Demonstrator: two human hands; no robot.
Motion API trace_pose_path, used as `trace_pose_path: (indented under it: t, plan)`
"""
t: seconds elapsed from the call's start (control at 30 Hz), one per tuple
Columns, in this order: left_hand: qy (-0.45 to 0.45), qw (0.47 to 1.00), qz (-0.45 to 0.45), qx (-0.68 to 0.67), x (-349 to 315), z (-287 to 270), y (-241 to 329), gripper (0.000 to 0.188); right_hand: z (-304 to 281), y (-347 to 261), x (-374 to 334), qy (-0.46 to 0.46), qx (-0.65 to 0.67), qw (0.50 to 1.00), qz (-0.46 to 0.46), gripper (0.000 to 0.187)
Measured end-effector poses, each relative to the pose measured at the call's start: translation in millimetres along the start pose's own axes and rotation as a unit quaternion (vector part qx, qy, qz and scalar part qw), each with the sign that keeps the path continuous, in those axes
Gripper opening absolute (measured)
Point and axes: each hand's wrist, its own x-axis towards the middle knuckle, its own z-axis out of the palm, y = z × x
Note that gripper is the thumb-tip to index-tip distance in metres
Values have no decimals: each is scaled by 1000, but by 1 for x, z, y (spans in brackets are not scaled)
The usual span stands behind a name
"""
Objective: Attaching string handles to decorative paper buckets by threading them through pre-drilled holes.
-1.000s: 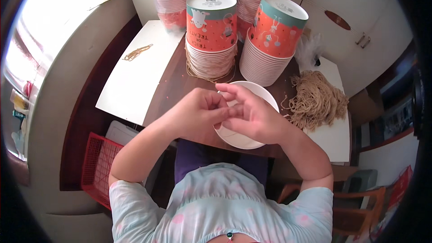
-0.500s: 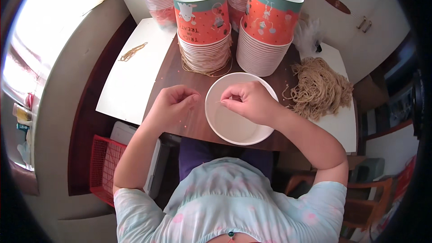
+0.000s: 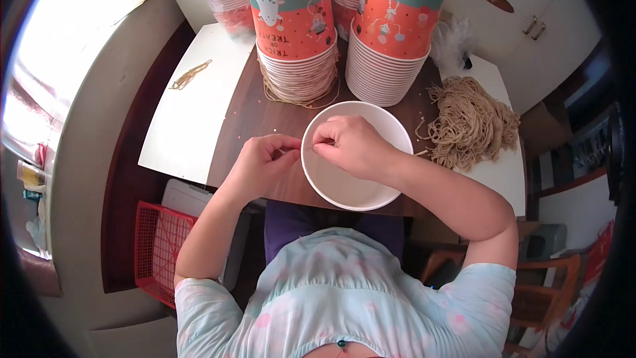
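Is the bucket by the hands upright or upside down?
Upright: the white bucket has its mouth facing up, its inside showing, with the right hand over it.

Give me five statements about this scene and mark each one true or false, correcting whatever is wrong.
1. The right hand is at the opening of the white bucket. True.
2. The left hand is deep inside the white bucket. False: it is outside, by the left rim.
3. A heap of tan cords lies right of the white bucket. True.
4. The red basket stands on the brown table. False: it is below and left of it.
5. Tan strands surround the left orange-topped stack. True.
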Motion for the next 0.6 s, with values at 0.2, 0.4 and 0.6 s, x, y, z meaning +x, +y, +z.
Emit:
trace_pose_path:
  t: [0.2,0.4,0.6]
  plan:
    - [-1,1000,-15,2,-1,1,7,22,2,1,1,14,-30,999,0,10]
    - [0,1000,24,-10,-1,4,3,20,5,-1,2,7,0,1000,0,10]
    - [0,1000,1,-1,-2,2,13,23,3,2,1,10,6,1000,29,11]
